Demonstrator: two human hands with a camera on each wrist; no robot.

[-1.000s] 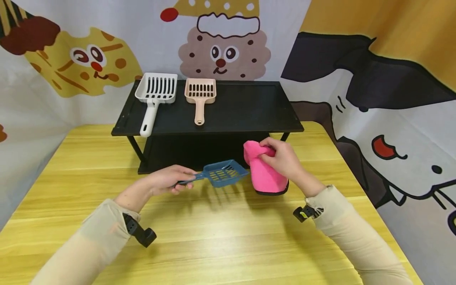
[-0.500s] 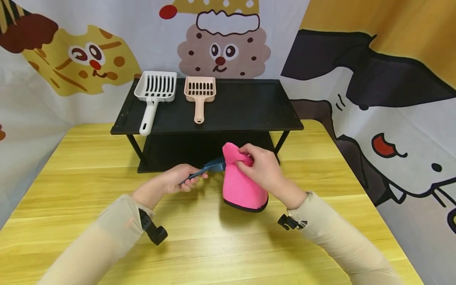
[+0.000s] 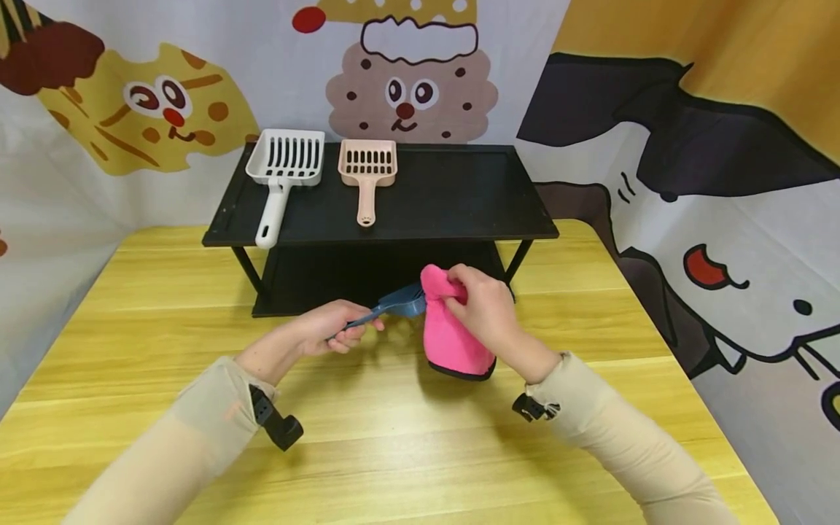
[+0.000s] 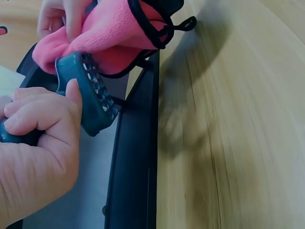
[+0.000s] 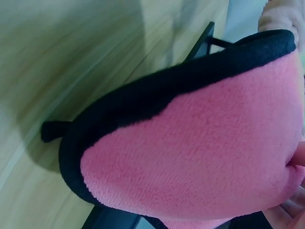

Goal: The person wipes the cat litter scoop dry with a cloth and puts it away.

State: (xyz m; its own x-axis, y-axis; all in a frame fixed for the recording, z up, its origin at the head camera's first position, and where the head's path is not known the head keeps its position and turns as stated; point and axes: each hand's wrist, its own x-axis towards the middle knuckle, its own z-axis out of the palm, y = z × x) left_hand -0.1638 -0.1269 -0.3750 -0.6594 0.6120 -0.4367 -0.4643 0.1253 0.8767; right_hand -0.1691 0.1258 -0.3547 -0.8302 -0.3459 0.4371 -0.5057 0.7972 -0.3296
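The blue scoop (image 3: 397, 302) sits just above the table (image 3: 407, 437), in front of the black rack (image 3: 459, 197), its slotted head turned on edge and pressed against the pink cloth (image 3: 453, 335) at its 3 o'clock. The left hand (image 3: 331, 328) has its fingers curled round the scoop's handle, thumb along the top in the left wrist view (image 4: 43, 119). The right hand (image 3: 485, 302) bunches the cloth, fingers pinched on its upper fold, the black-edged hem hanging toward 6 o'clock. I judge the wiping to be under way: cloth and scoop head touch, but how much of the head has been covered cannot be told. On the rack's top shelf, at about 11 o'clock from the hands, a white scoop (image 3: 282, 171) and a beige scoop (image 3: 367, 171) lie side by side; the shelf to their right is bare.
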